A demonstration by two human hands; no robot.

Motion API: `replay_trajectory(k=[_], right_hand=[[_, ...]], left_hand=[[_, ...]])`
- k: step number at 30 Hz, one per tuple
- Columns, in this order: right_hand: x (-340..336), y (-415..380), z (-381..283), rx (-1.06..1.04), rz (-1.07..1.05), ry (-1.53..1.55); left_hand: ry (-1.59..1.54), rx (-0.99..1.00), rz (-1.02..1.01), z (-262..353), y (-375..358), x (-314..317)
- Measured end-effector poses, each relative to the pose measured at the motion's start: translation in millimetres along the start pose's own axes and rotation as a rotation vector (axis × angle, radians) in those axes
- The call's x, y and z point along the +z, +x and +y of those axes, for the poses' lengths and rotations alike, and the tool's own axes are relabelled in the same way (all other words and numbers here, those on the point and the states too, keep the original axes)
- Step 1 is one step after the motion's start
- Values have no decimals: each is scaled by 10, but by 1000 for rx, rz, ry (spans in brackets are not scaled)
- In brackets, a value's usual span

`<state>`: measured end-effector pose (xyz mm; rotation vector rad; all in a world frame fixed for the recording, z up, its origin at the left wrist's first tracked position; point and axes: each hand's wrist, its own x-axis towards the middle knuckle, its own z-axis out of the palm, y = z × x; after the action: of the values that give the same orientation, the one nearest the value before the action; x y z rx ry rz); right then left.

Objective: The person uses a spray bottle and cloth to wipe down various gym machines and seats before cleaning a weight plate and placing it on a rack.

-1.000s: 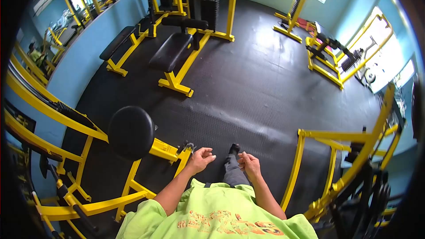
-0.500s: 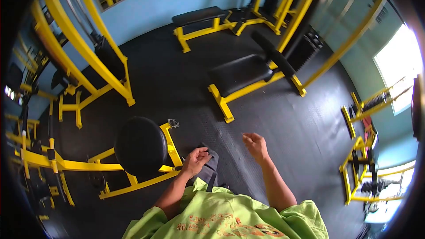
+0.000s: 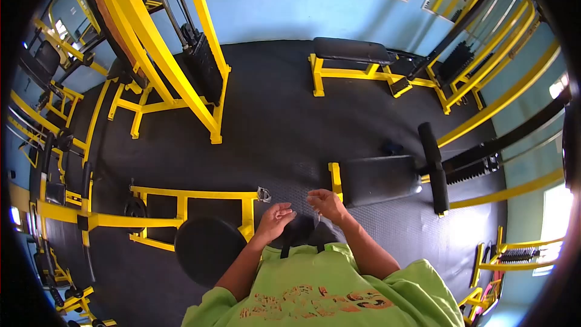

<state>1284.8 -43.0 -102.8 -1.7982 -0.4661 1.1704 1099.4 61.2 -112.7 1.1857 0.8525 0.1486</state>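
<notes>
My left hand [image 3: 275,223] hovers in front of my waist, its fingers loosely bent and a gap showing by the thumb; nothing is in it. My right hand [image 3: 327,204] is raised a little farther forward, fingers half curled and also holding nothing. The two hands are apart, palms turned toward each other. Below them are my green shirt [image 3: 321,290] and dark trousers. To the left of my left hand stands a machine with a round black seat pad [image 3: 209,251]. Beyond my right hand lies a padded black bench [image 3: 378,180] on a yellow frame.
A tall yellow machine frame [image 3: 160,54] with a weight stack stands at front left. Another black-topped bench [image 3: 351,51] sits near the blue wall [image 3: 272,15]. Yellow machines line the right side. Black rubber flooring [image 3: 266,121] runs between the equipment.
My view has turned left, so the benches and machines shift rightward in view. My hands have come closer together, the right hand moving inward. Neither has taken hold of anything.
</notes>
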Motion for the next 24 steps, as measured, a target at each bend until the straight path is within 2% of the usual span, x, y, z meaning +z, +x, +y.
replay_trajectory(k=[3, 8, 12, 15, 17, 19, 20, 22, 24], right_hand=[[-157, 586, -207, 106, -32, 115], [-532, 1692, -630, 102, -86, 69], [-926, 2739, -941, 96, -60, 180], [-1265, 3337, -1157, -29, 11, -133], [-1534, 3610, -1421, -42, 6, -143], [-1815, 3922, -1619, -42, -18, -387], [-1967, 4087, -1639, -40, 22, -375], [-2217, 4378, -1508, -49, 116, -374], [-2499, 4687, -1218, 51, 228, -374]], left_hand=[[-17, -57, 34, 162, 394, -145], [-188, -149, 89, 358, 1565, -218], [-1, -133, 154, 964, 2691, -191], [70, -71, 88, 1634, 3414, -150], [192, -23, 29, 1826, 3946, -215], [684, 392, 130, 2186, 4399, -133], [691, 414, 95, 2323, 4620, -76], [1009, 315, 95, 2478, 5039, 61], [993, 314, -63, 2579, 5593, 254]])
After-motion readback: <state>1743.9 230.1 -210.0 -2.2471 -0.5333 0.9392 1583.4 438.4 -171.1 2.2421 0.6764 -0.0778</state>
